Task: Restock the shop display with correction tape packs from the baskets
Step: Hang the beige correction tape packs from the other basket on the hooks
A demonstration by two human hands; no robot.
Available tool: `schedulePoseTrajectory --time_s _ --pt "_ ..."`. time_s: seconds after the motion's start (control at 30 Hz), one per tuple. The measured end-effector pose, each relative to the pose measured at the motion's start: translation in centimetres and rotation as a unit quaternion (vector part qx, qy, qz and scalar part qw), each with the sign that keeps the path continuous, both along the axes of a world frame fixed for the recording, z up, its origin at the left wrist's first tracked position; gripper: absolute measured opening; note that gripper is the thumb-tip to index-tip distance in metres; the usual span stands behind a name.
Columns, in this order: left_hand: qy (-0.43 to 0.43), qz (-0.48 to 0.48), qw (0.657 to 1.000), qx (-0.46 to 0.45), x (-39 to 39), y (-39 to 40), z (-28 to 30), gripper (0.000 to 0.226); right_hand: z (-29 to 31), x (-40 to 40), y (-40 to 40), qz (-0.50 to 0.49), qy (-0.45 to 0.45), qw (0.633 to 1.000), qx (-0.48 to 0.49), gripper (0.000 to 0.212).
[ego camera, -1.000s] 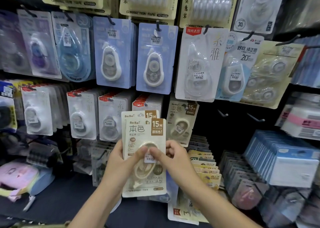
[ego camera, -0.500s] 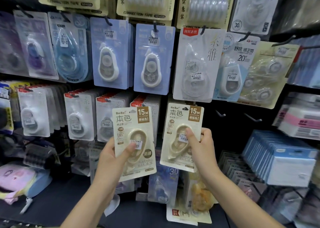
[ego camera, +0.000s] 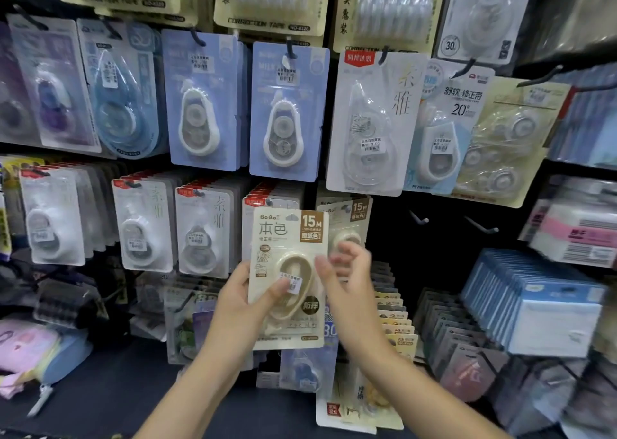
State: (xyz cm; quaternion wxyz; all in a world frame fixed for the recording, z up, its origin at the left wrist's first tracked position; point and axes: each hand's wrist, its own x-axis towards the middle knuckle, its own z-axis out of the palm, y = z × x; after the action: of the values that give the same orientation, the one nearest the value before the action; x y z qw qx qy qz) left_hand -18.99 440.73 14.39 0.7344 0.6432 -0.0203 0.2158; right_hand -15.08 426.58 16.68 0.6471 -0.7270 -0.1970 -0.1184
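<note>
The left hand [ego camera: 240, 308] holds one beige correction tape pack [ego camera: 287, 280] upright in front of the display wall [ego camera: 440, 238]. The card's left edge sits in the palm; the thumb lies across the front of the blister, on the small price label, and the other fingers [ego camera: 233, 273] curl behind the card, so the pack is pinched between thumb and fingers.

The right hand [ego camera: 347, 271] is just beside the pack's right edge. Its fingers are loosely curled and blurred; whether any fingertip touches the card cannot be determined. It holds nothing visible.

A second beige pack [ego camera: 347, 225] of the same design hangs on the wall directly behind and to the right of the held pack, partly covered by the right hand. Count of beige packs visible: two, one held and one hung.

To the right of the hung pack, two bare hooks [ego camera: 419, 219] project from the dark panel.

Middle row, left of the held pack: four hook positions carry stacked white packs with red top tabs [ego camera: 143, 225]; the number of packs per stack cannot be counted.

Upper row: two stacks of blue packs [ego camera: 287, 111] hang side by side, touching. To their right, one large white pack [ego camera: 370, 121] overlaps a pale blue pack marked "20" [ego camera: 447, 128].

At lower right, a row of blue-and-white boxes [ego camera: 541, 301] stands on edge.
</note>
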Motion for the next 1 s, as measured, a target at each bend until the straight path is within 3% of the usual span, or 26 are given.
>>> schedulePoseTrajectory --time_s 0.07,0.17,0.23,0.33,0.4,0.6,0.83,1.0 --pt "-0.004 -0.019 1.0 0.02 0.0 -0.8 0.1 0.045 -0.6 -0.8 0.4 0.062 0.051 0.997 0.018 0.032" --pt "-0.004 -0.009 0.998 0.062 -0.1 -1.4 0.1 0.047 -0.6 -0.7 -0.3 0.031 0.046 0.997 0.052 0.03" --pt "0.007 0.034 0.989 0.143 -0.1 -1.2 -0.1 0.048 -0.2 -0.1 -1.3 0.0 0.031 0.998 0.063 0.028" --pt "0.008 0.127 0.918 0.377 0.2 -0.1 -0.6 0.06 0.6 1.1 -2.7 -0.051 0.022 0.997 0.046 0.026" --pt "0.008 0.133 0.888 0.441 0.7 0.7 -0.8 0.066 0.8 1.9 -3.2 -0.067 0.031 0.997 0.028 0.029" --pt "0.025 0.119 0.856 0.502 1.5 1.8 -1.5 0.068 0.5 4.1 -3.1 -0.077 0.05 0.996 0.02 0.032" --pt "0.009 0.115 0.861 0.496 0.9 1.1 -1.8 0.061 -1.2 5.9 -3.7 -0.148 0.085 0.975 -0.139 0.065" --pt "0.019 0.072 0.869 0.49 -1.4 -1.5 -5.5 0.044 -7.0 1.8 -8.5 -0.172 0.077 0.962 -0.2 0.045"
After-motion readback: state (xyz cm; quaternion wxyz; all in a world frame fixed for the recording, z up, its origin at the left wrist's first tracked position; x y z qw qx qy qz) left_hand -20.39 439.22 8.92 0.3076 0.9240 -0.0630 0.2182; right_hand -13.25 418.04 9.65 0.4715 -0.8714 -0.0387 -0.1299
